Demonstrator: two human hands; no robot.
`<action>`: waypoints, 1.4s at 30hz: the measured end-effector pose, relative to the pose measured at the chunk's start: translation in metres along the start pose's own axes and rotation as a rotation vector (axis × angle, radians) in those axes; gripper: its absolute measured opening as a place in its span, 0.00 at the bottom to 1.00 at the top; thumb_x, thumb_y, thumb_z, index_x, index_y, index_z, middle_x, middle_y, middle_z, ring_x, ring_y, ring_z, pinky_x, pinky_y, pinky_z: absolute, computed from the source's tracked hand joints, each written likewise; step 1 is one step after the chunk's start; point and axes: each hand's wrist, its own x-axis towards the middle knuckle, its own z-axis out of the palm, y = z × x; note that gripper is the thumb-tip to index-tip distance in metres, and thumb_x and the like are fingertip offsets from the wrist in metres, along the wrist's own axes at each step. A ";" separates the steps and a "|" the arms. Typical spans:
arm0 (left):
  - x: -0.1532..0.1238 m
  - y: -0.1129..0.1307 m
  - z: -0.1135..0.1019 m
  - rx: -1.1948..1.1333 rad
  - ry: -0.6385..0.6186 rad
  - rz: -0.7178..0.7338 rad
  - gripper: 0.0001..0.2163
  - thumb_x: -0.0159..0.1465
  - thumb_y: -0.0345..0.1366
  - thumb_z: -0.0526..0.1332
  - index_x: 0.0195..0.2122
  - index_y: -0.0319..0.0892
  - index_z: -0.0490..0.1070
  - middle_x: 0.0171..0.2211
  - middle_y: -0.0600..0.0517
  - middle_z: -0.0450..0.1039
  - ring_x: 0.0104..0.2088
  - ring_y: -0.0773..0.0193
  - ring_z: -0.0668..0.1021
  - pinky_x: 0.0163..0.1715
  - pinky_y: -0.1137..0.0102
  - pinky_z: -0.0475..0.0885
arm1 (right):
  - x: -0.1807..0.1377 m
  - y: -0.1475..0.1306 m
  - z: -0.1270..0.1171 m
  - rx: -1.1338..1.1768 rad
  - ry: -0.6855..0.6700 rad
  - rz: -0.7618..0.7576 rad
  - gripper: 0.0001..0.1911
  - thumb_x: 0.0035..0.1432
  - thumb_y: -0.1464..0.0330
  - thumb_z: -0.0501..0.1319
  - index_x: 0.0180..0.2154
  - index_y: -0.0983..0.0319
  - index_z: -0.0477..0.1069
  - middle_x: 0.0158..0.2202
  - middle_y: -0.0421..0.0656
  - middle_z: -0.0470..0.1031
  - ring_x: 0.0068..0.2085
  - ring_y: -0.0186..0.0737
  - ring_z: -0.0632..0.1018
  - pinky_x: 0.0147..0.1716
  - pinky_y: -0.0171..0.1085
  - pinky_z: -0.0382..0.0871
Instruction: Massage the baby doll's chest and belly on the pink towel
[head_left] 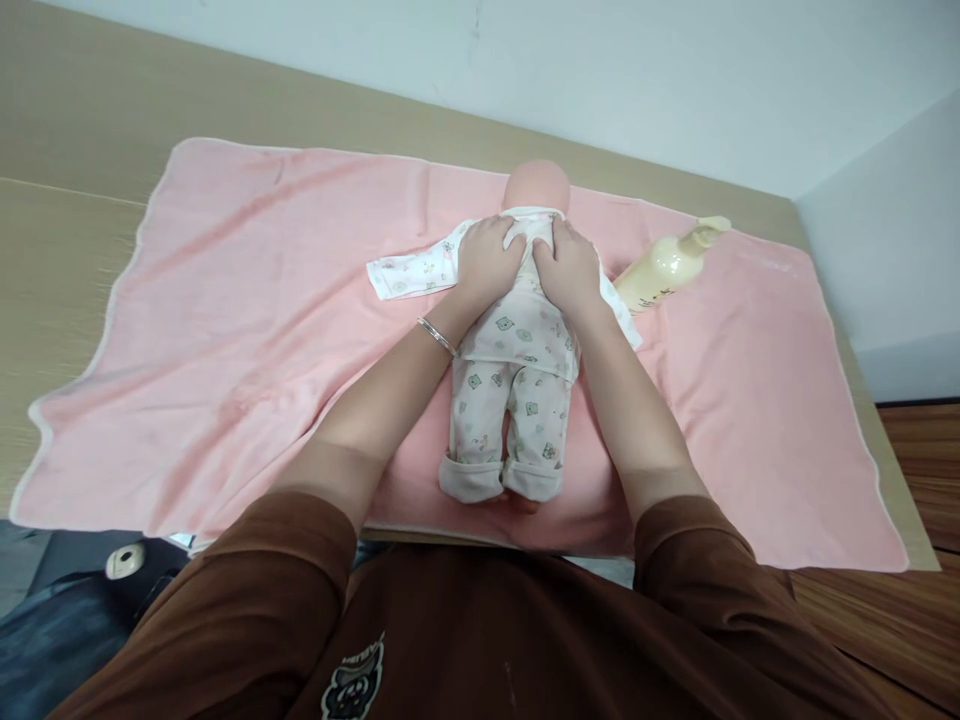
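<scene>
A baby doll (pixel 517 350) in white patterned clothes lies face down on a pink towel (pixel 262 300), its bald head (pixel 536 185) pointing away from me. My left hand (pixel 487 260) rests on the doll's left shoulder with its fingers curled against the cloth. On the right shoulder lies my right hand (pixel 566 265), curled the same way. Both thumbs meet near the collar at the upper back. A thin bracelet (pixel 436 335) circles my left wrist. The doll's left sleeve (pixel 409 270) sticks out sideways on the towel.
A cream pump bottle (pixel 667 268) lies on its side on the towel just right of the doll. The towel covers a wooden table (pixel 67 230) set against a white wall. Wooden floor shows at the right, and a dark bag (pixel 67 620) sits below the table's left edge.
</scene>
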 end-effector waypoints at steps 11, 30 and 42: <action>-0.001 0.007 -0.018 0.072 -0.171 -0.006 0.25 0.79 0.43 0.49 0.70 0.36 0.70 0.70 0.34 0.74 0.74 0.44 0.73 0.79 0.50 0.61 | 0.006 0.010 0.009 0.040 0.023 -0.024 0.36 0.78 0.58 0.43 0.78 0.67 0.57 0.79 0.59 0.64 0.78 0.61 0.68 0.77 0.66 0.61; 0.000 0.009 -0.033 0.211 -0.322 0.136 0.17 0.71 0.28 0.51 0.47 0.33 0.81 0.50 0.34 0.83 0.60 0.39 0.83 0.70 0.44 0.73 | -0.018 -0.011 -0.023 -0.079 -0.096 -0.120 0.30 0.78 0.64 0.48 0.72 0.74 0.65 0.74 0.64 0.70 0.74 0.67 0.71 0.74 0.64 0.67; -0.002 0.009 -0.020 0.173 -0.200 0.037 0.21 0.76 0.31 0.48 0.61 0.33 0.76 0.66 0.31 0.75 0.73 0.41 0.73 0.79 0.47 0.62 | -0.021 -0.023 -0.017 -0.054 -0.057 -0.080 0.28 0.75 0.67 0.47 0.66 0.76 0.70 0.71 0.66 0.72 0.73 0.67 0.72 0.73 0.63 0.67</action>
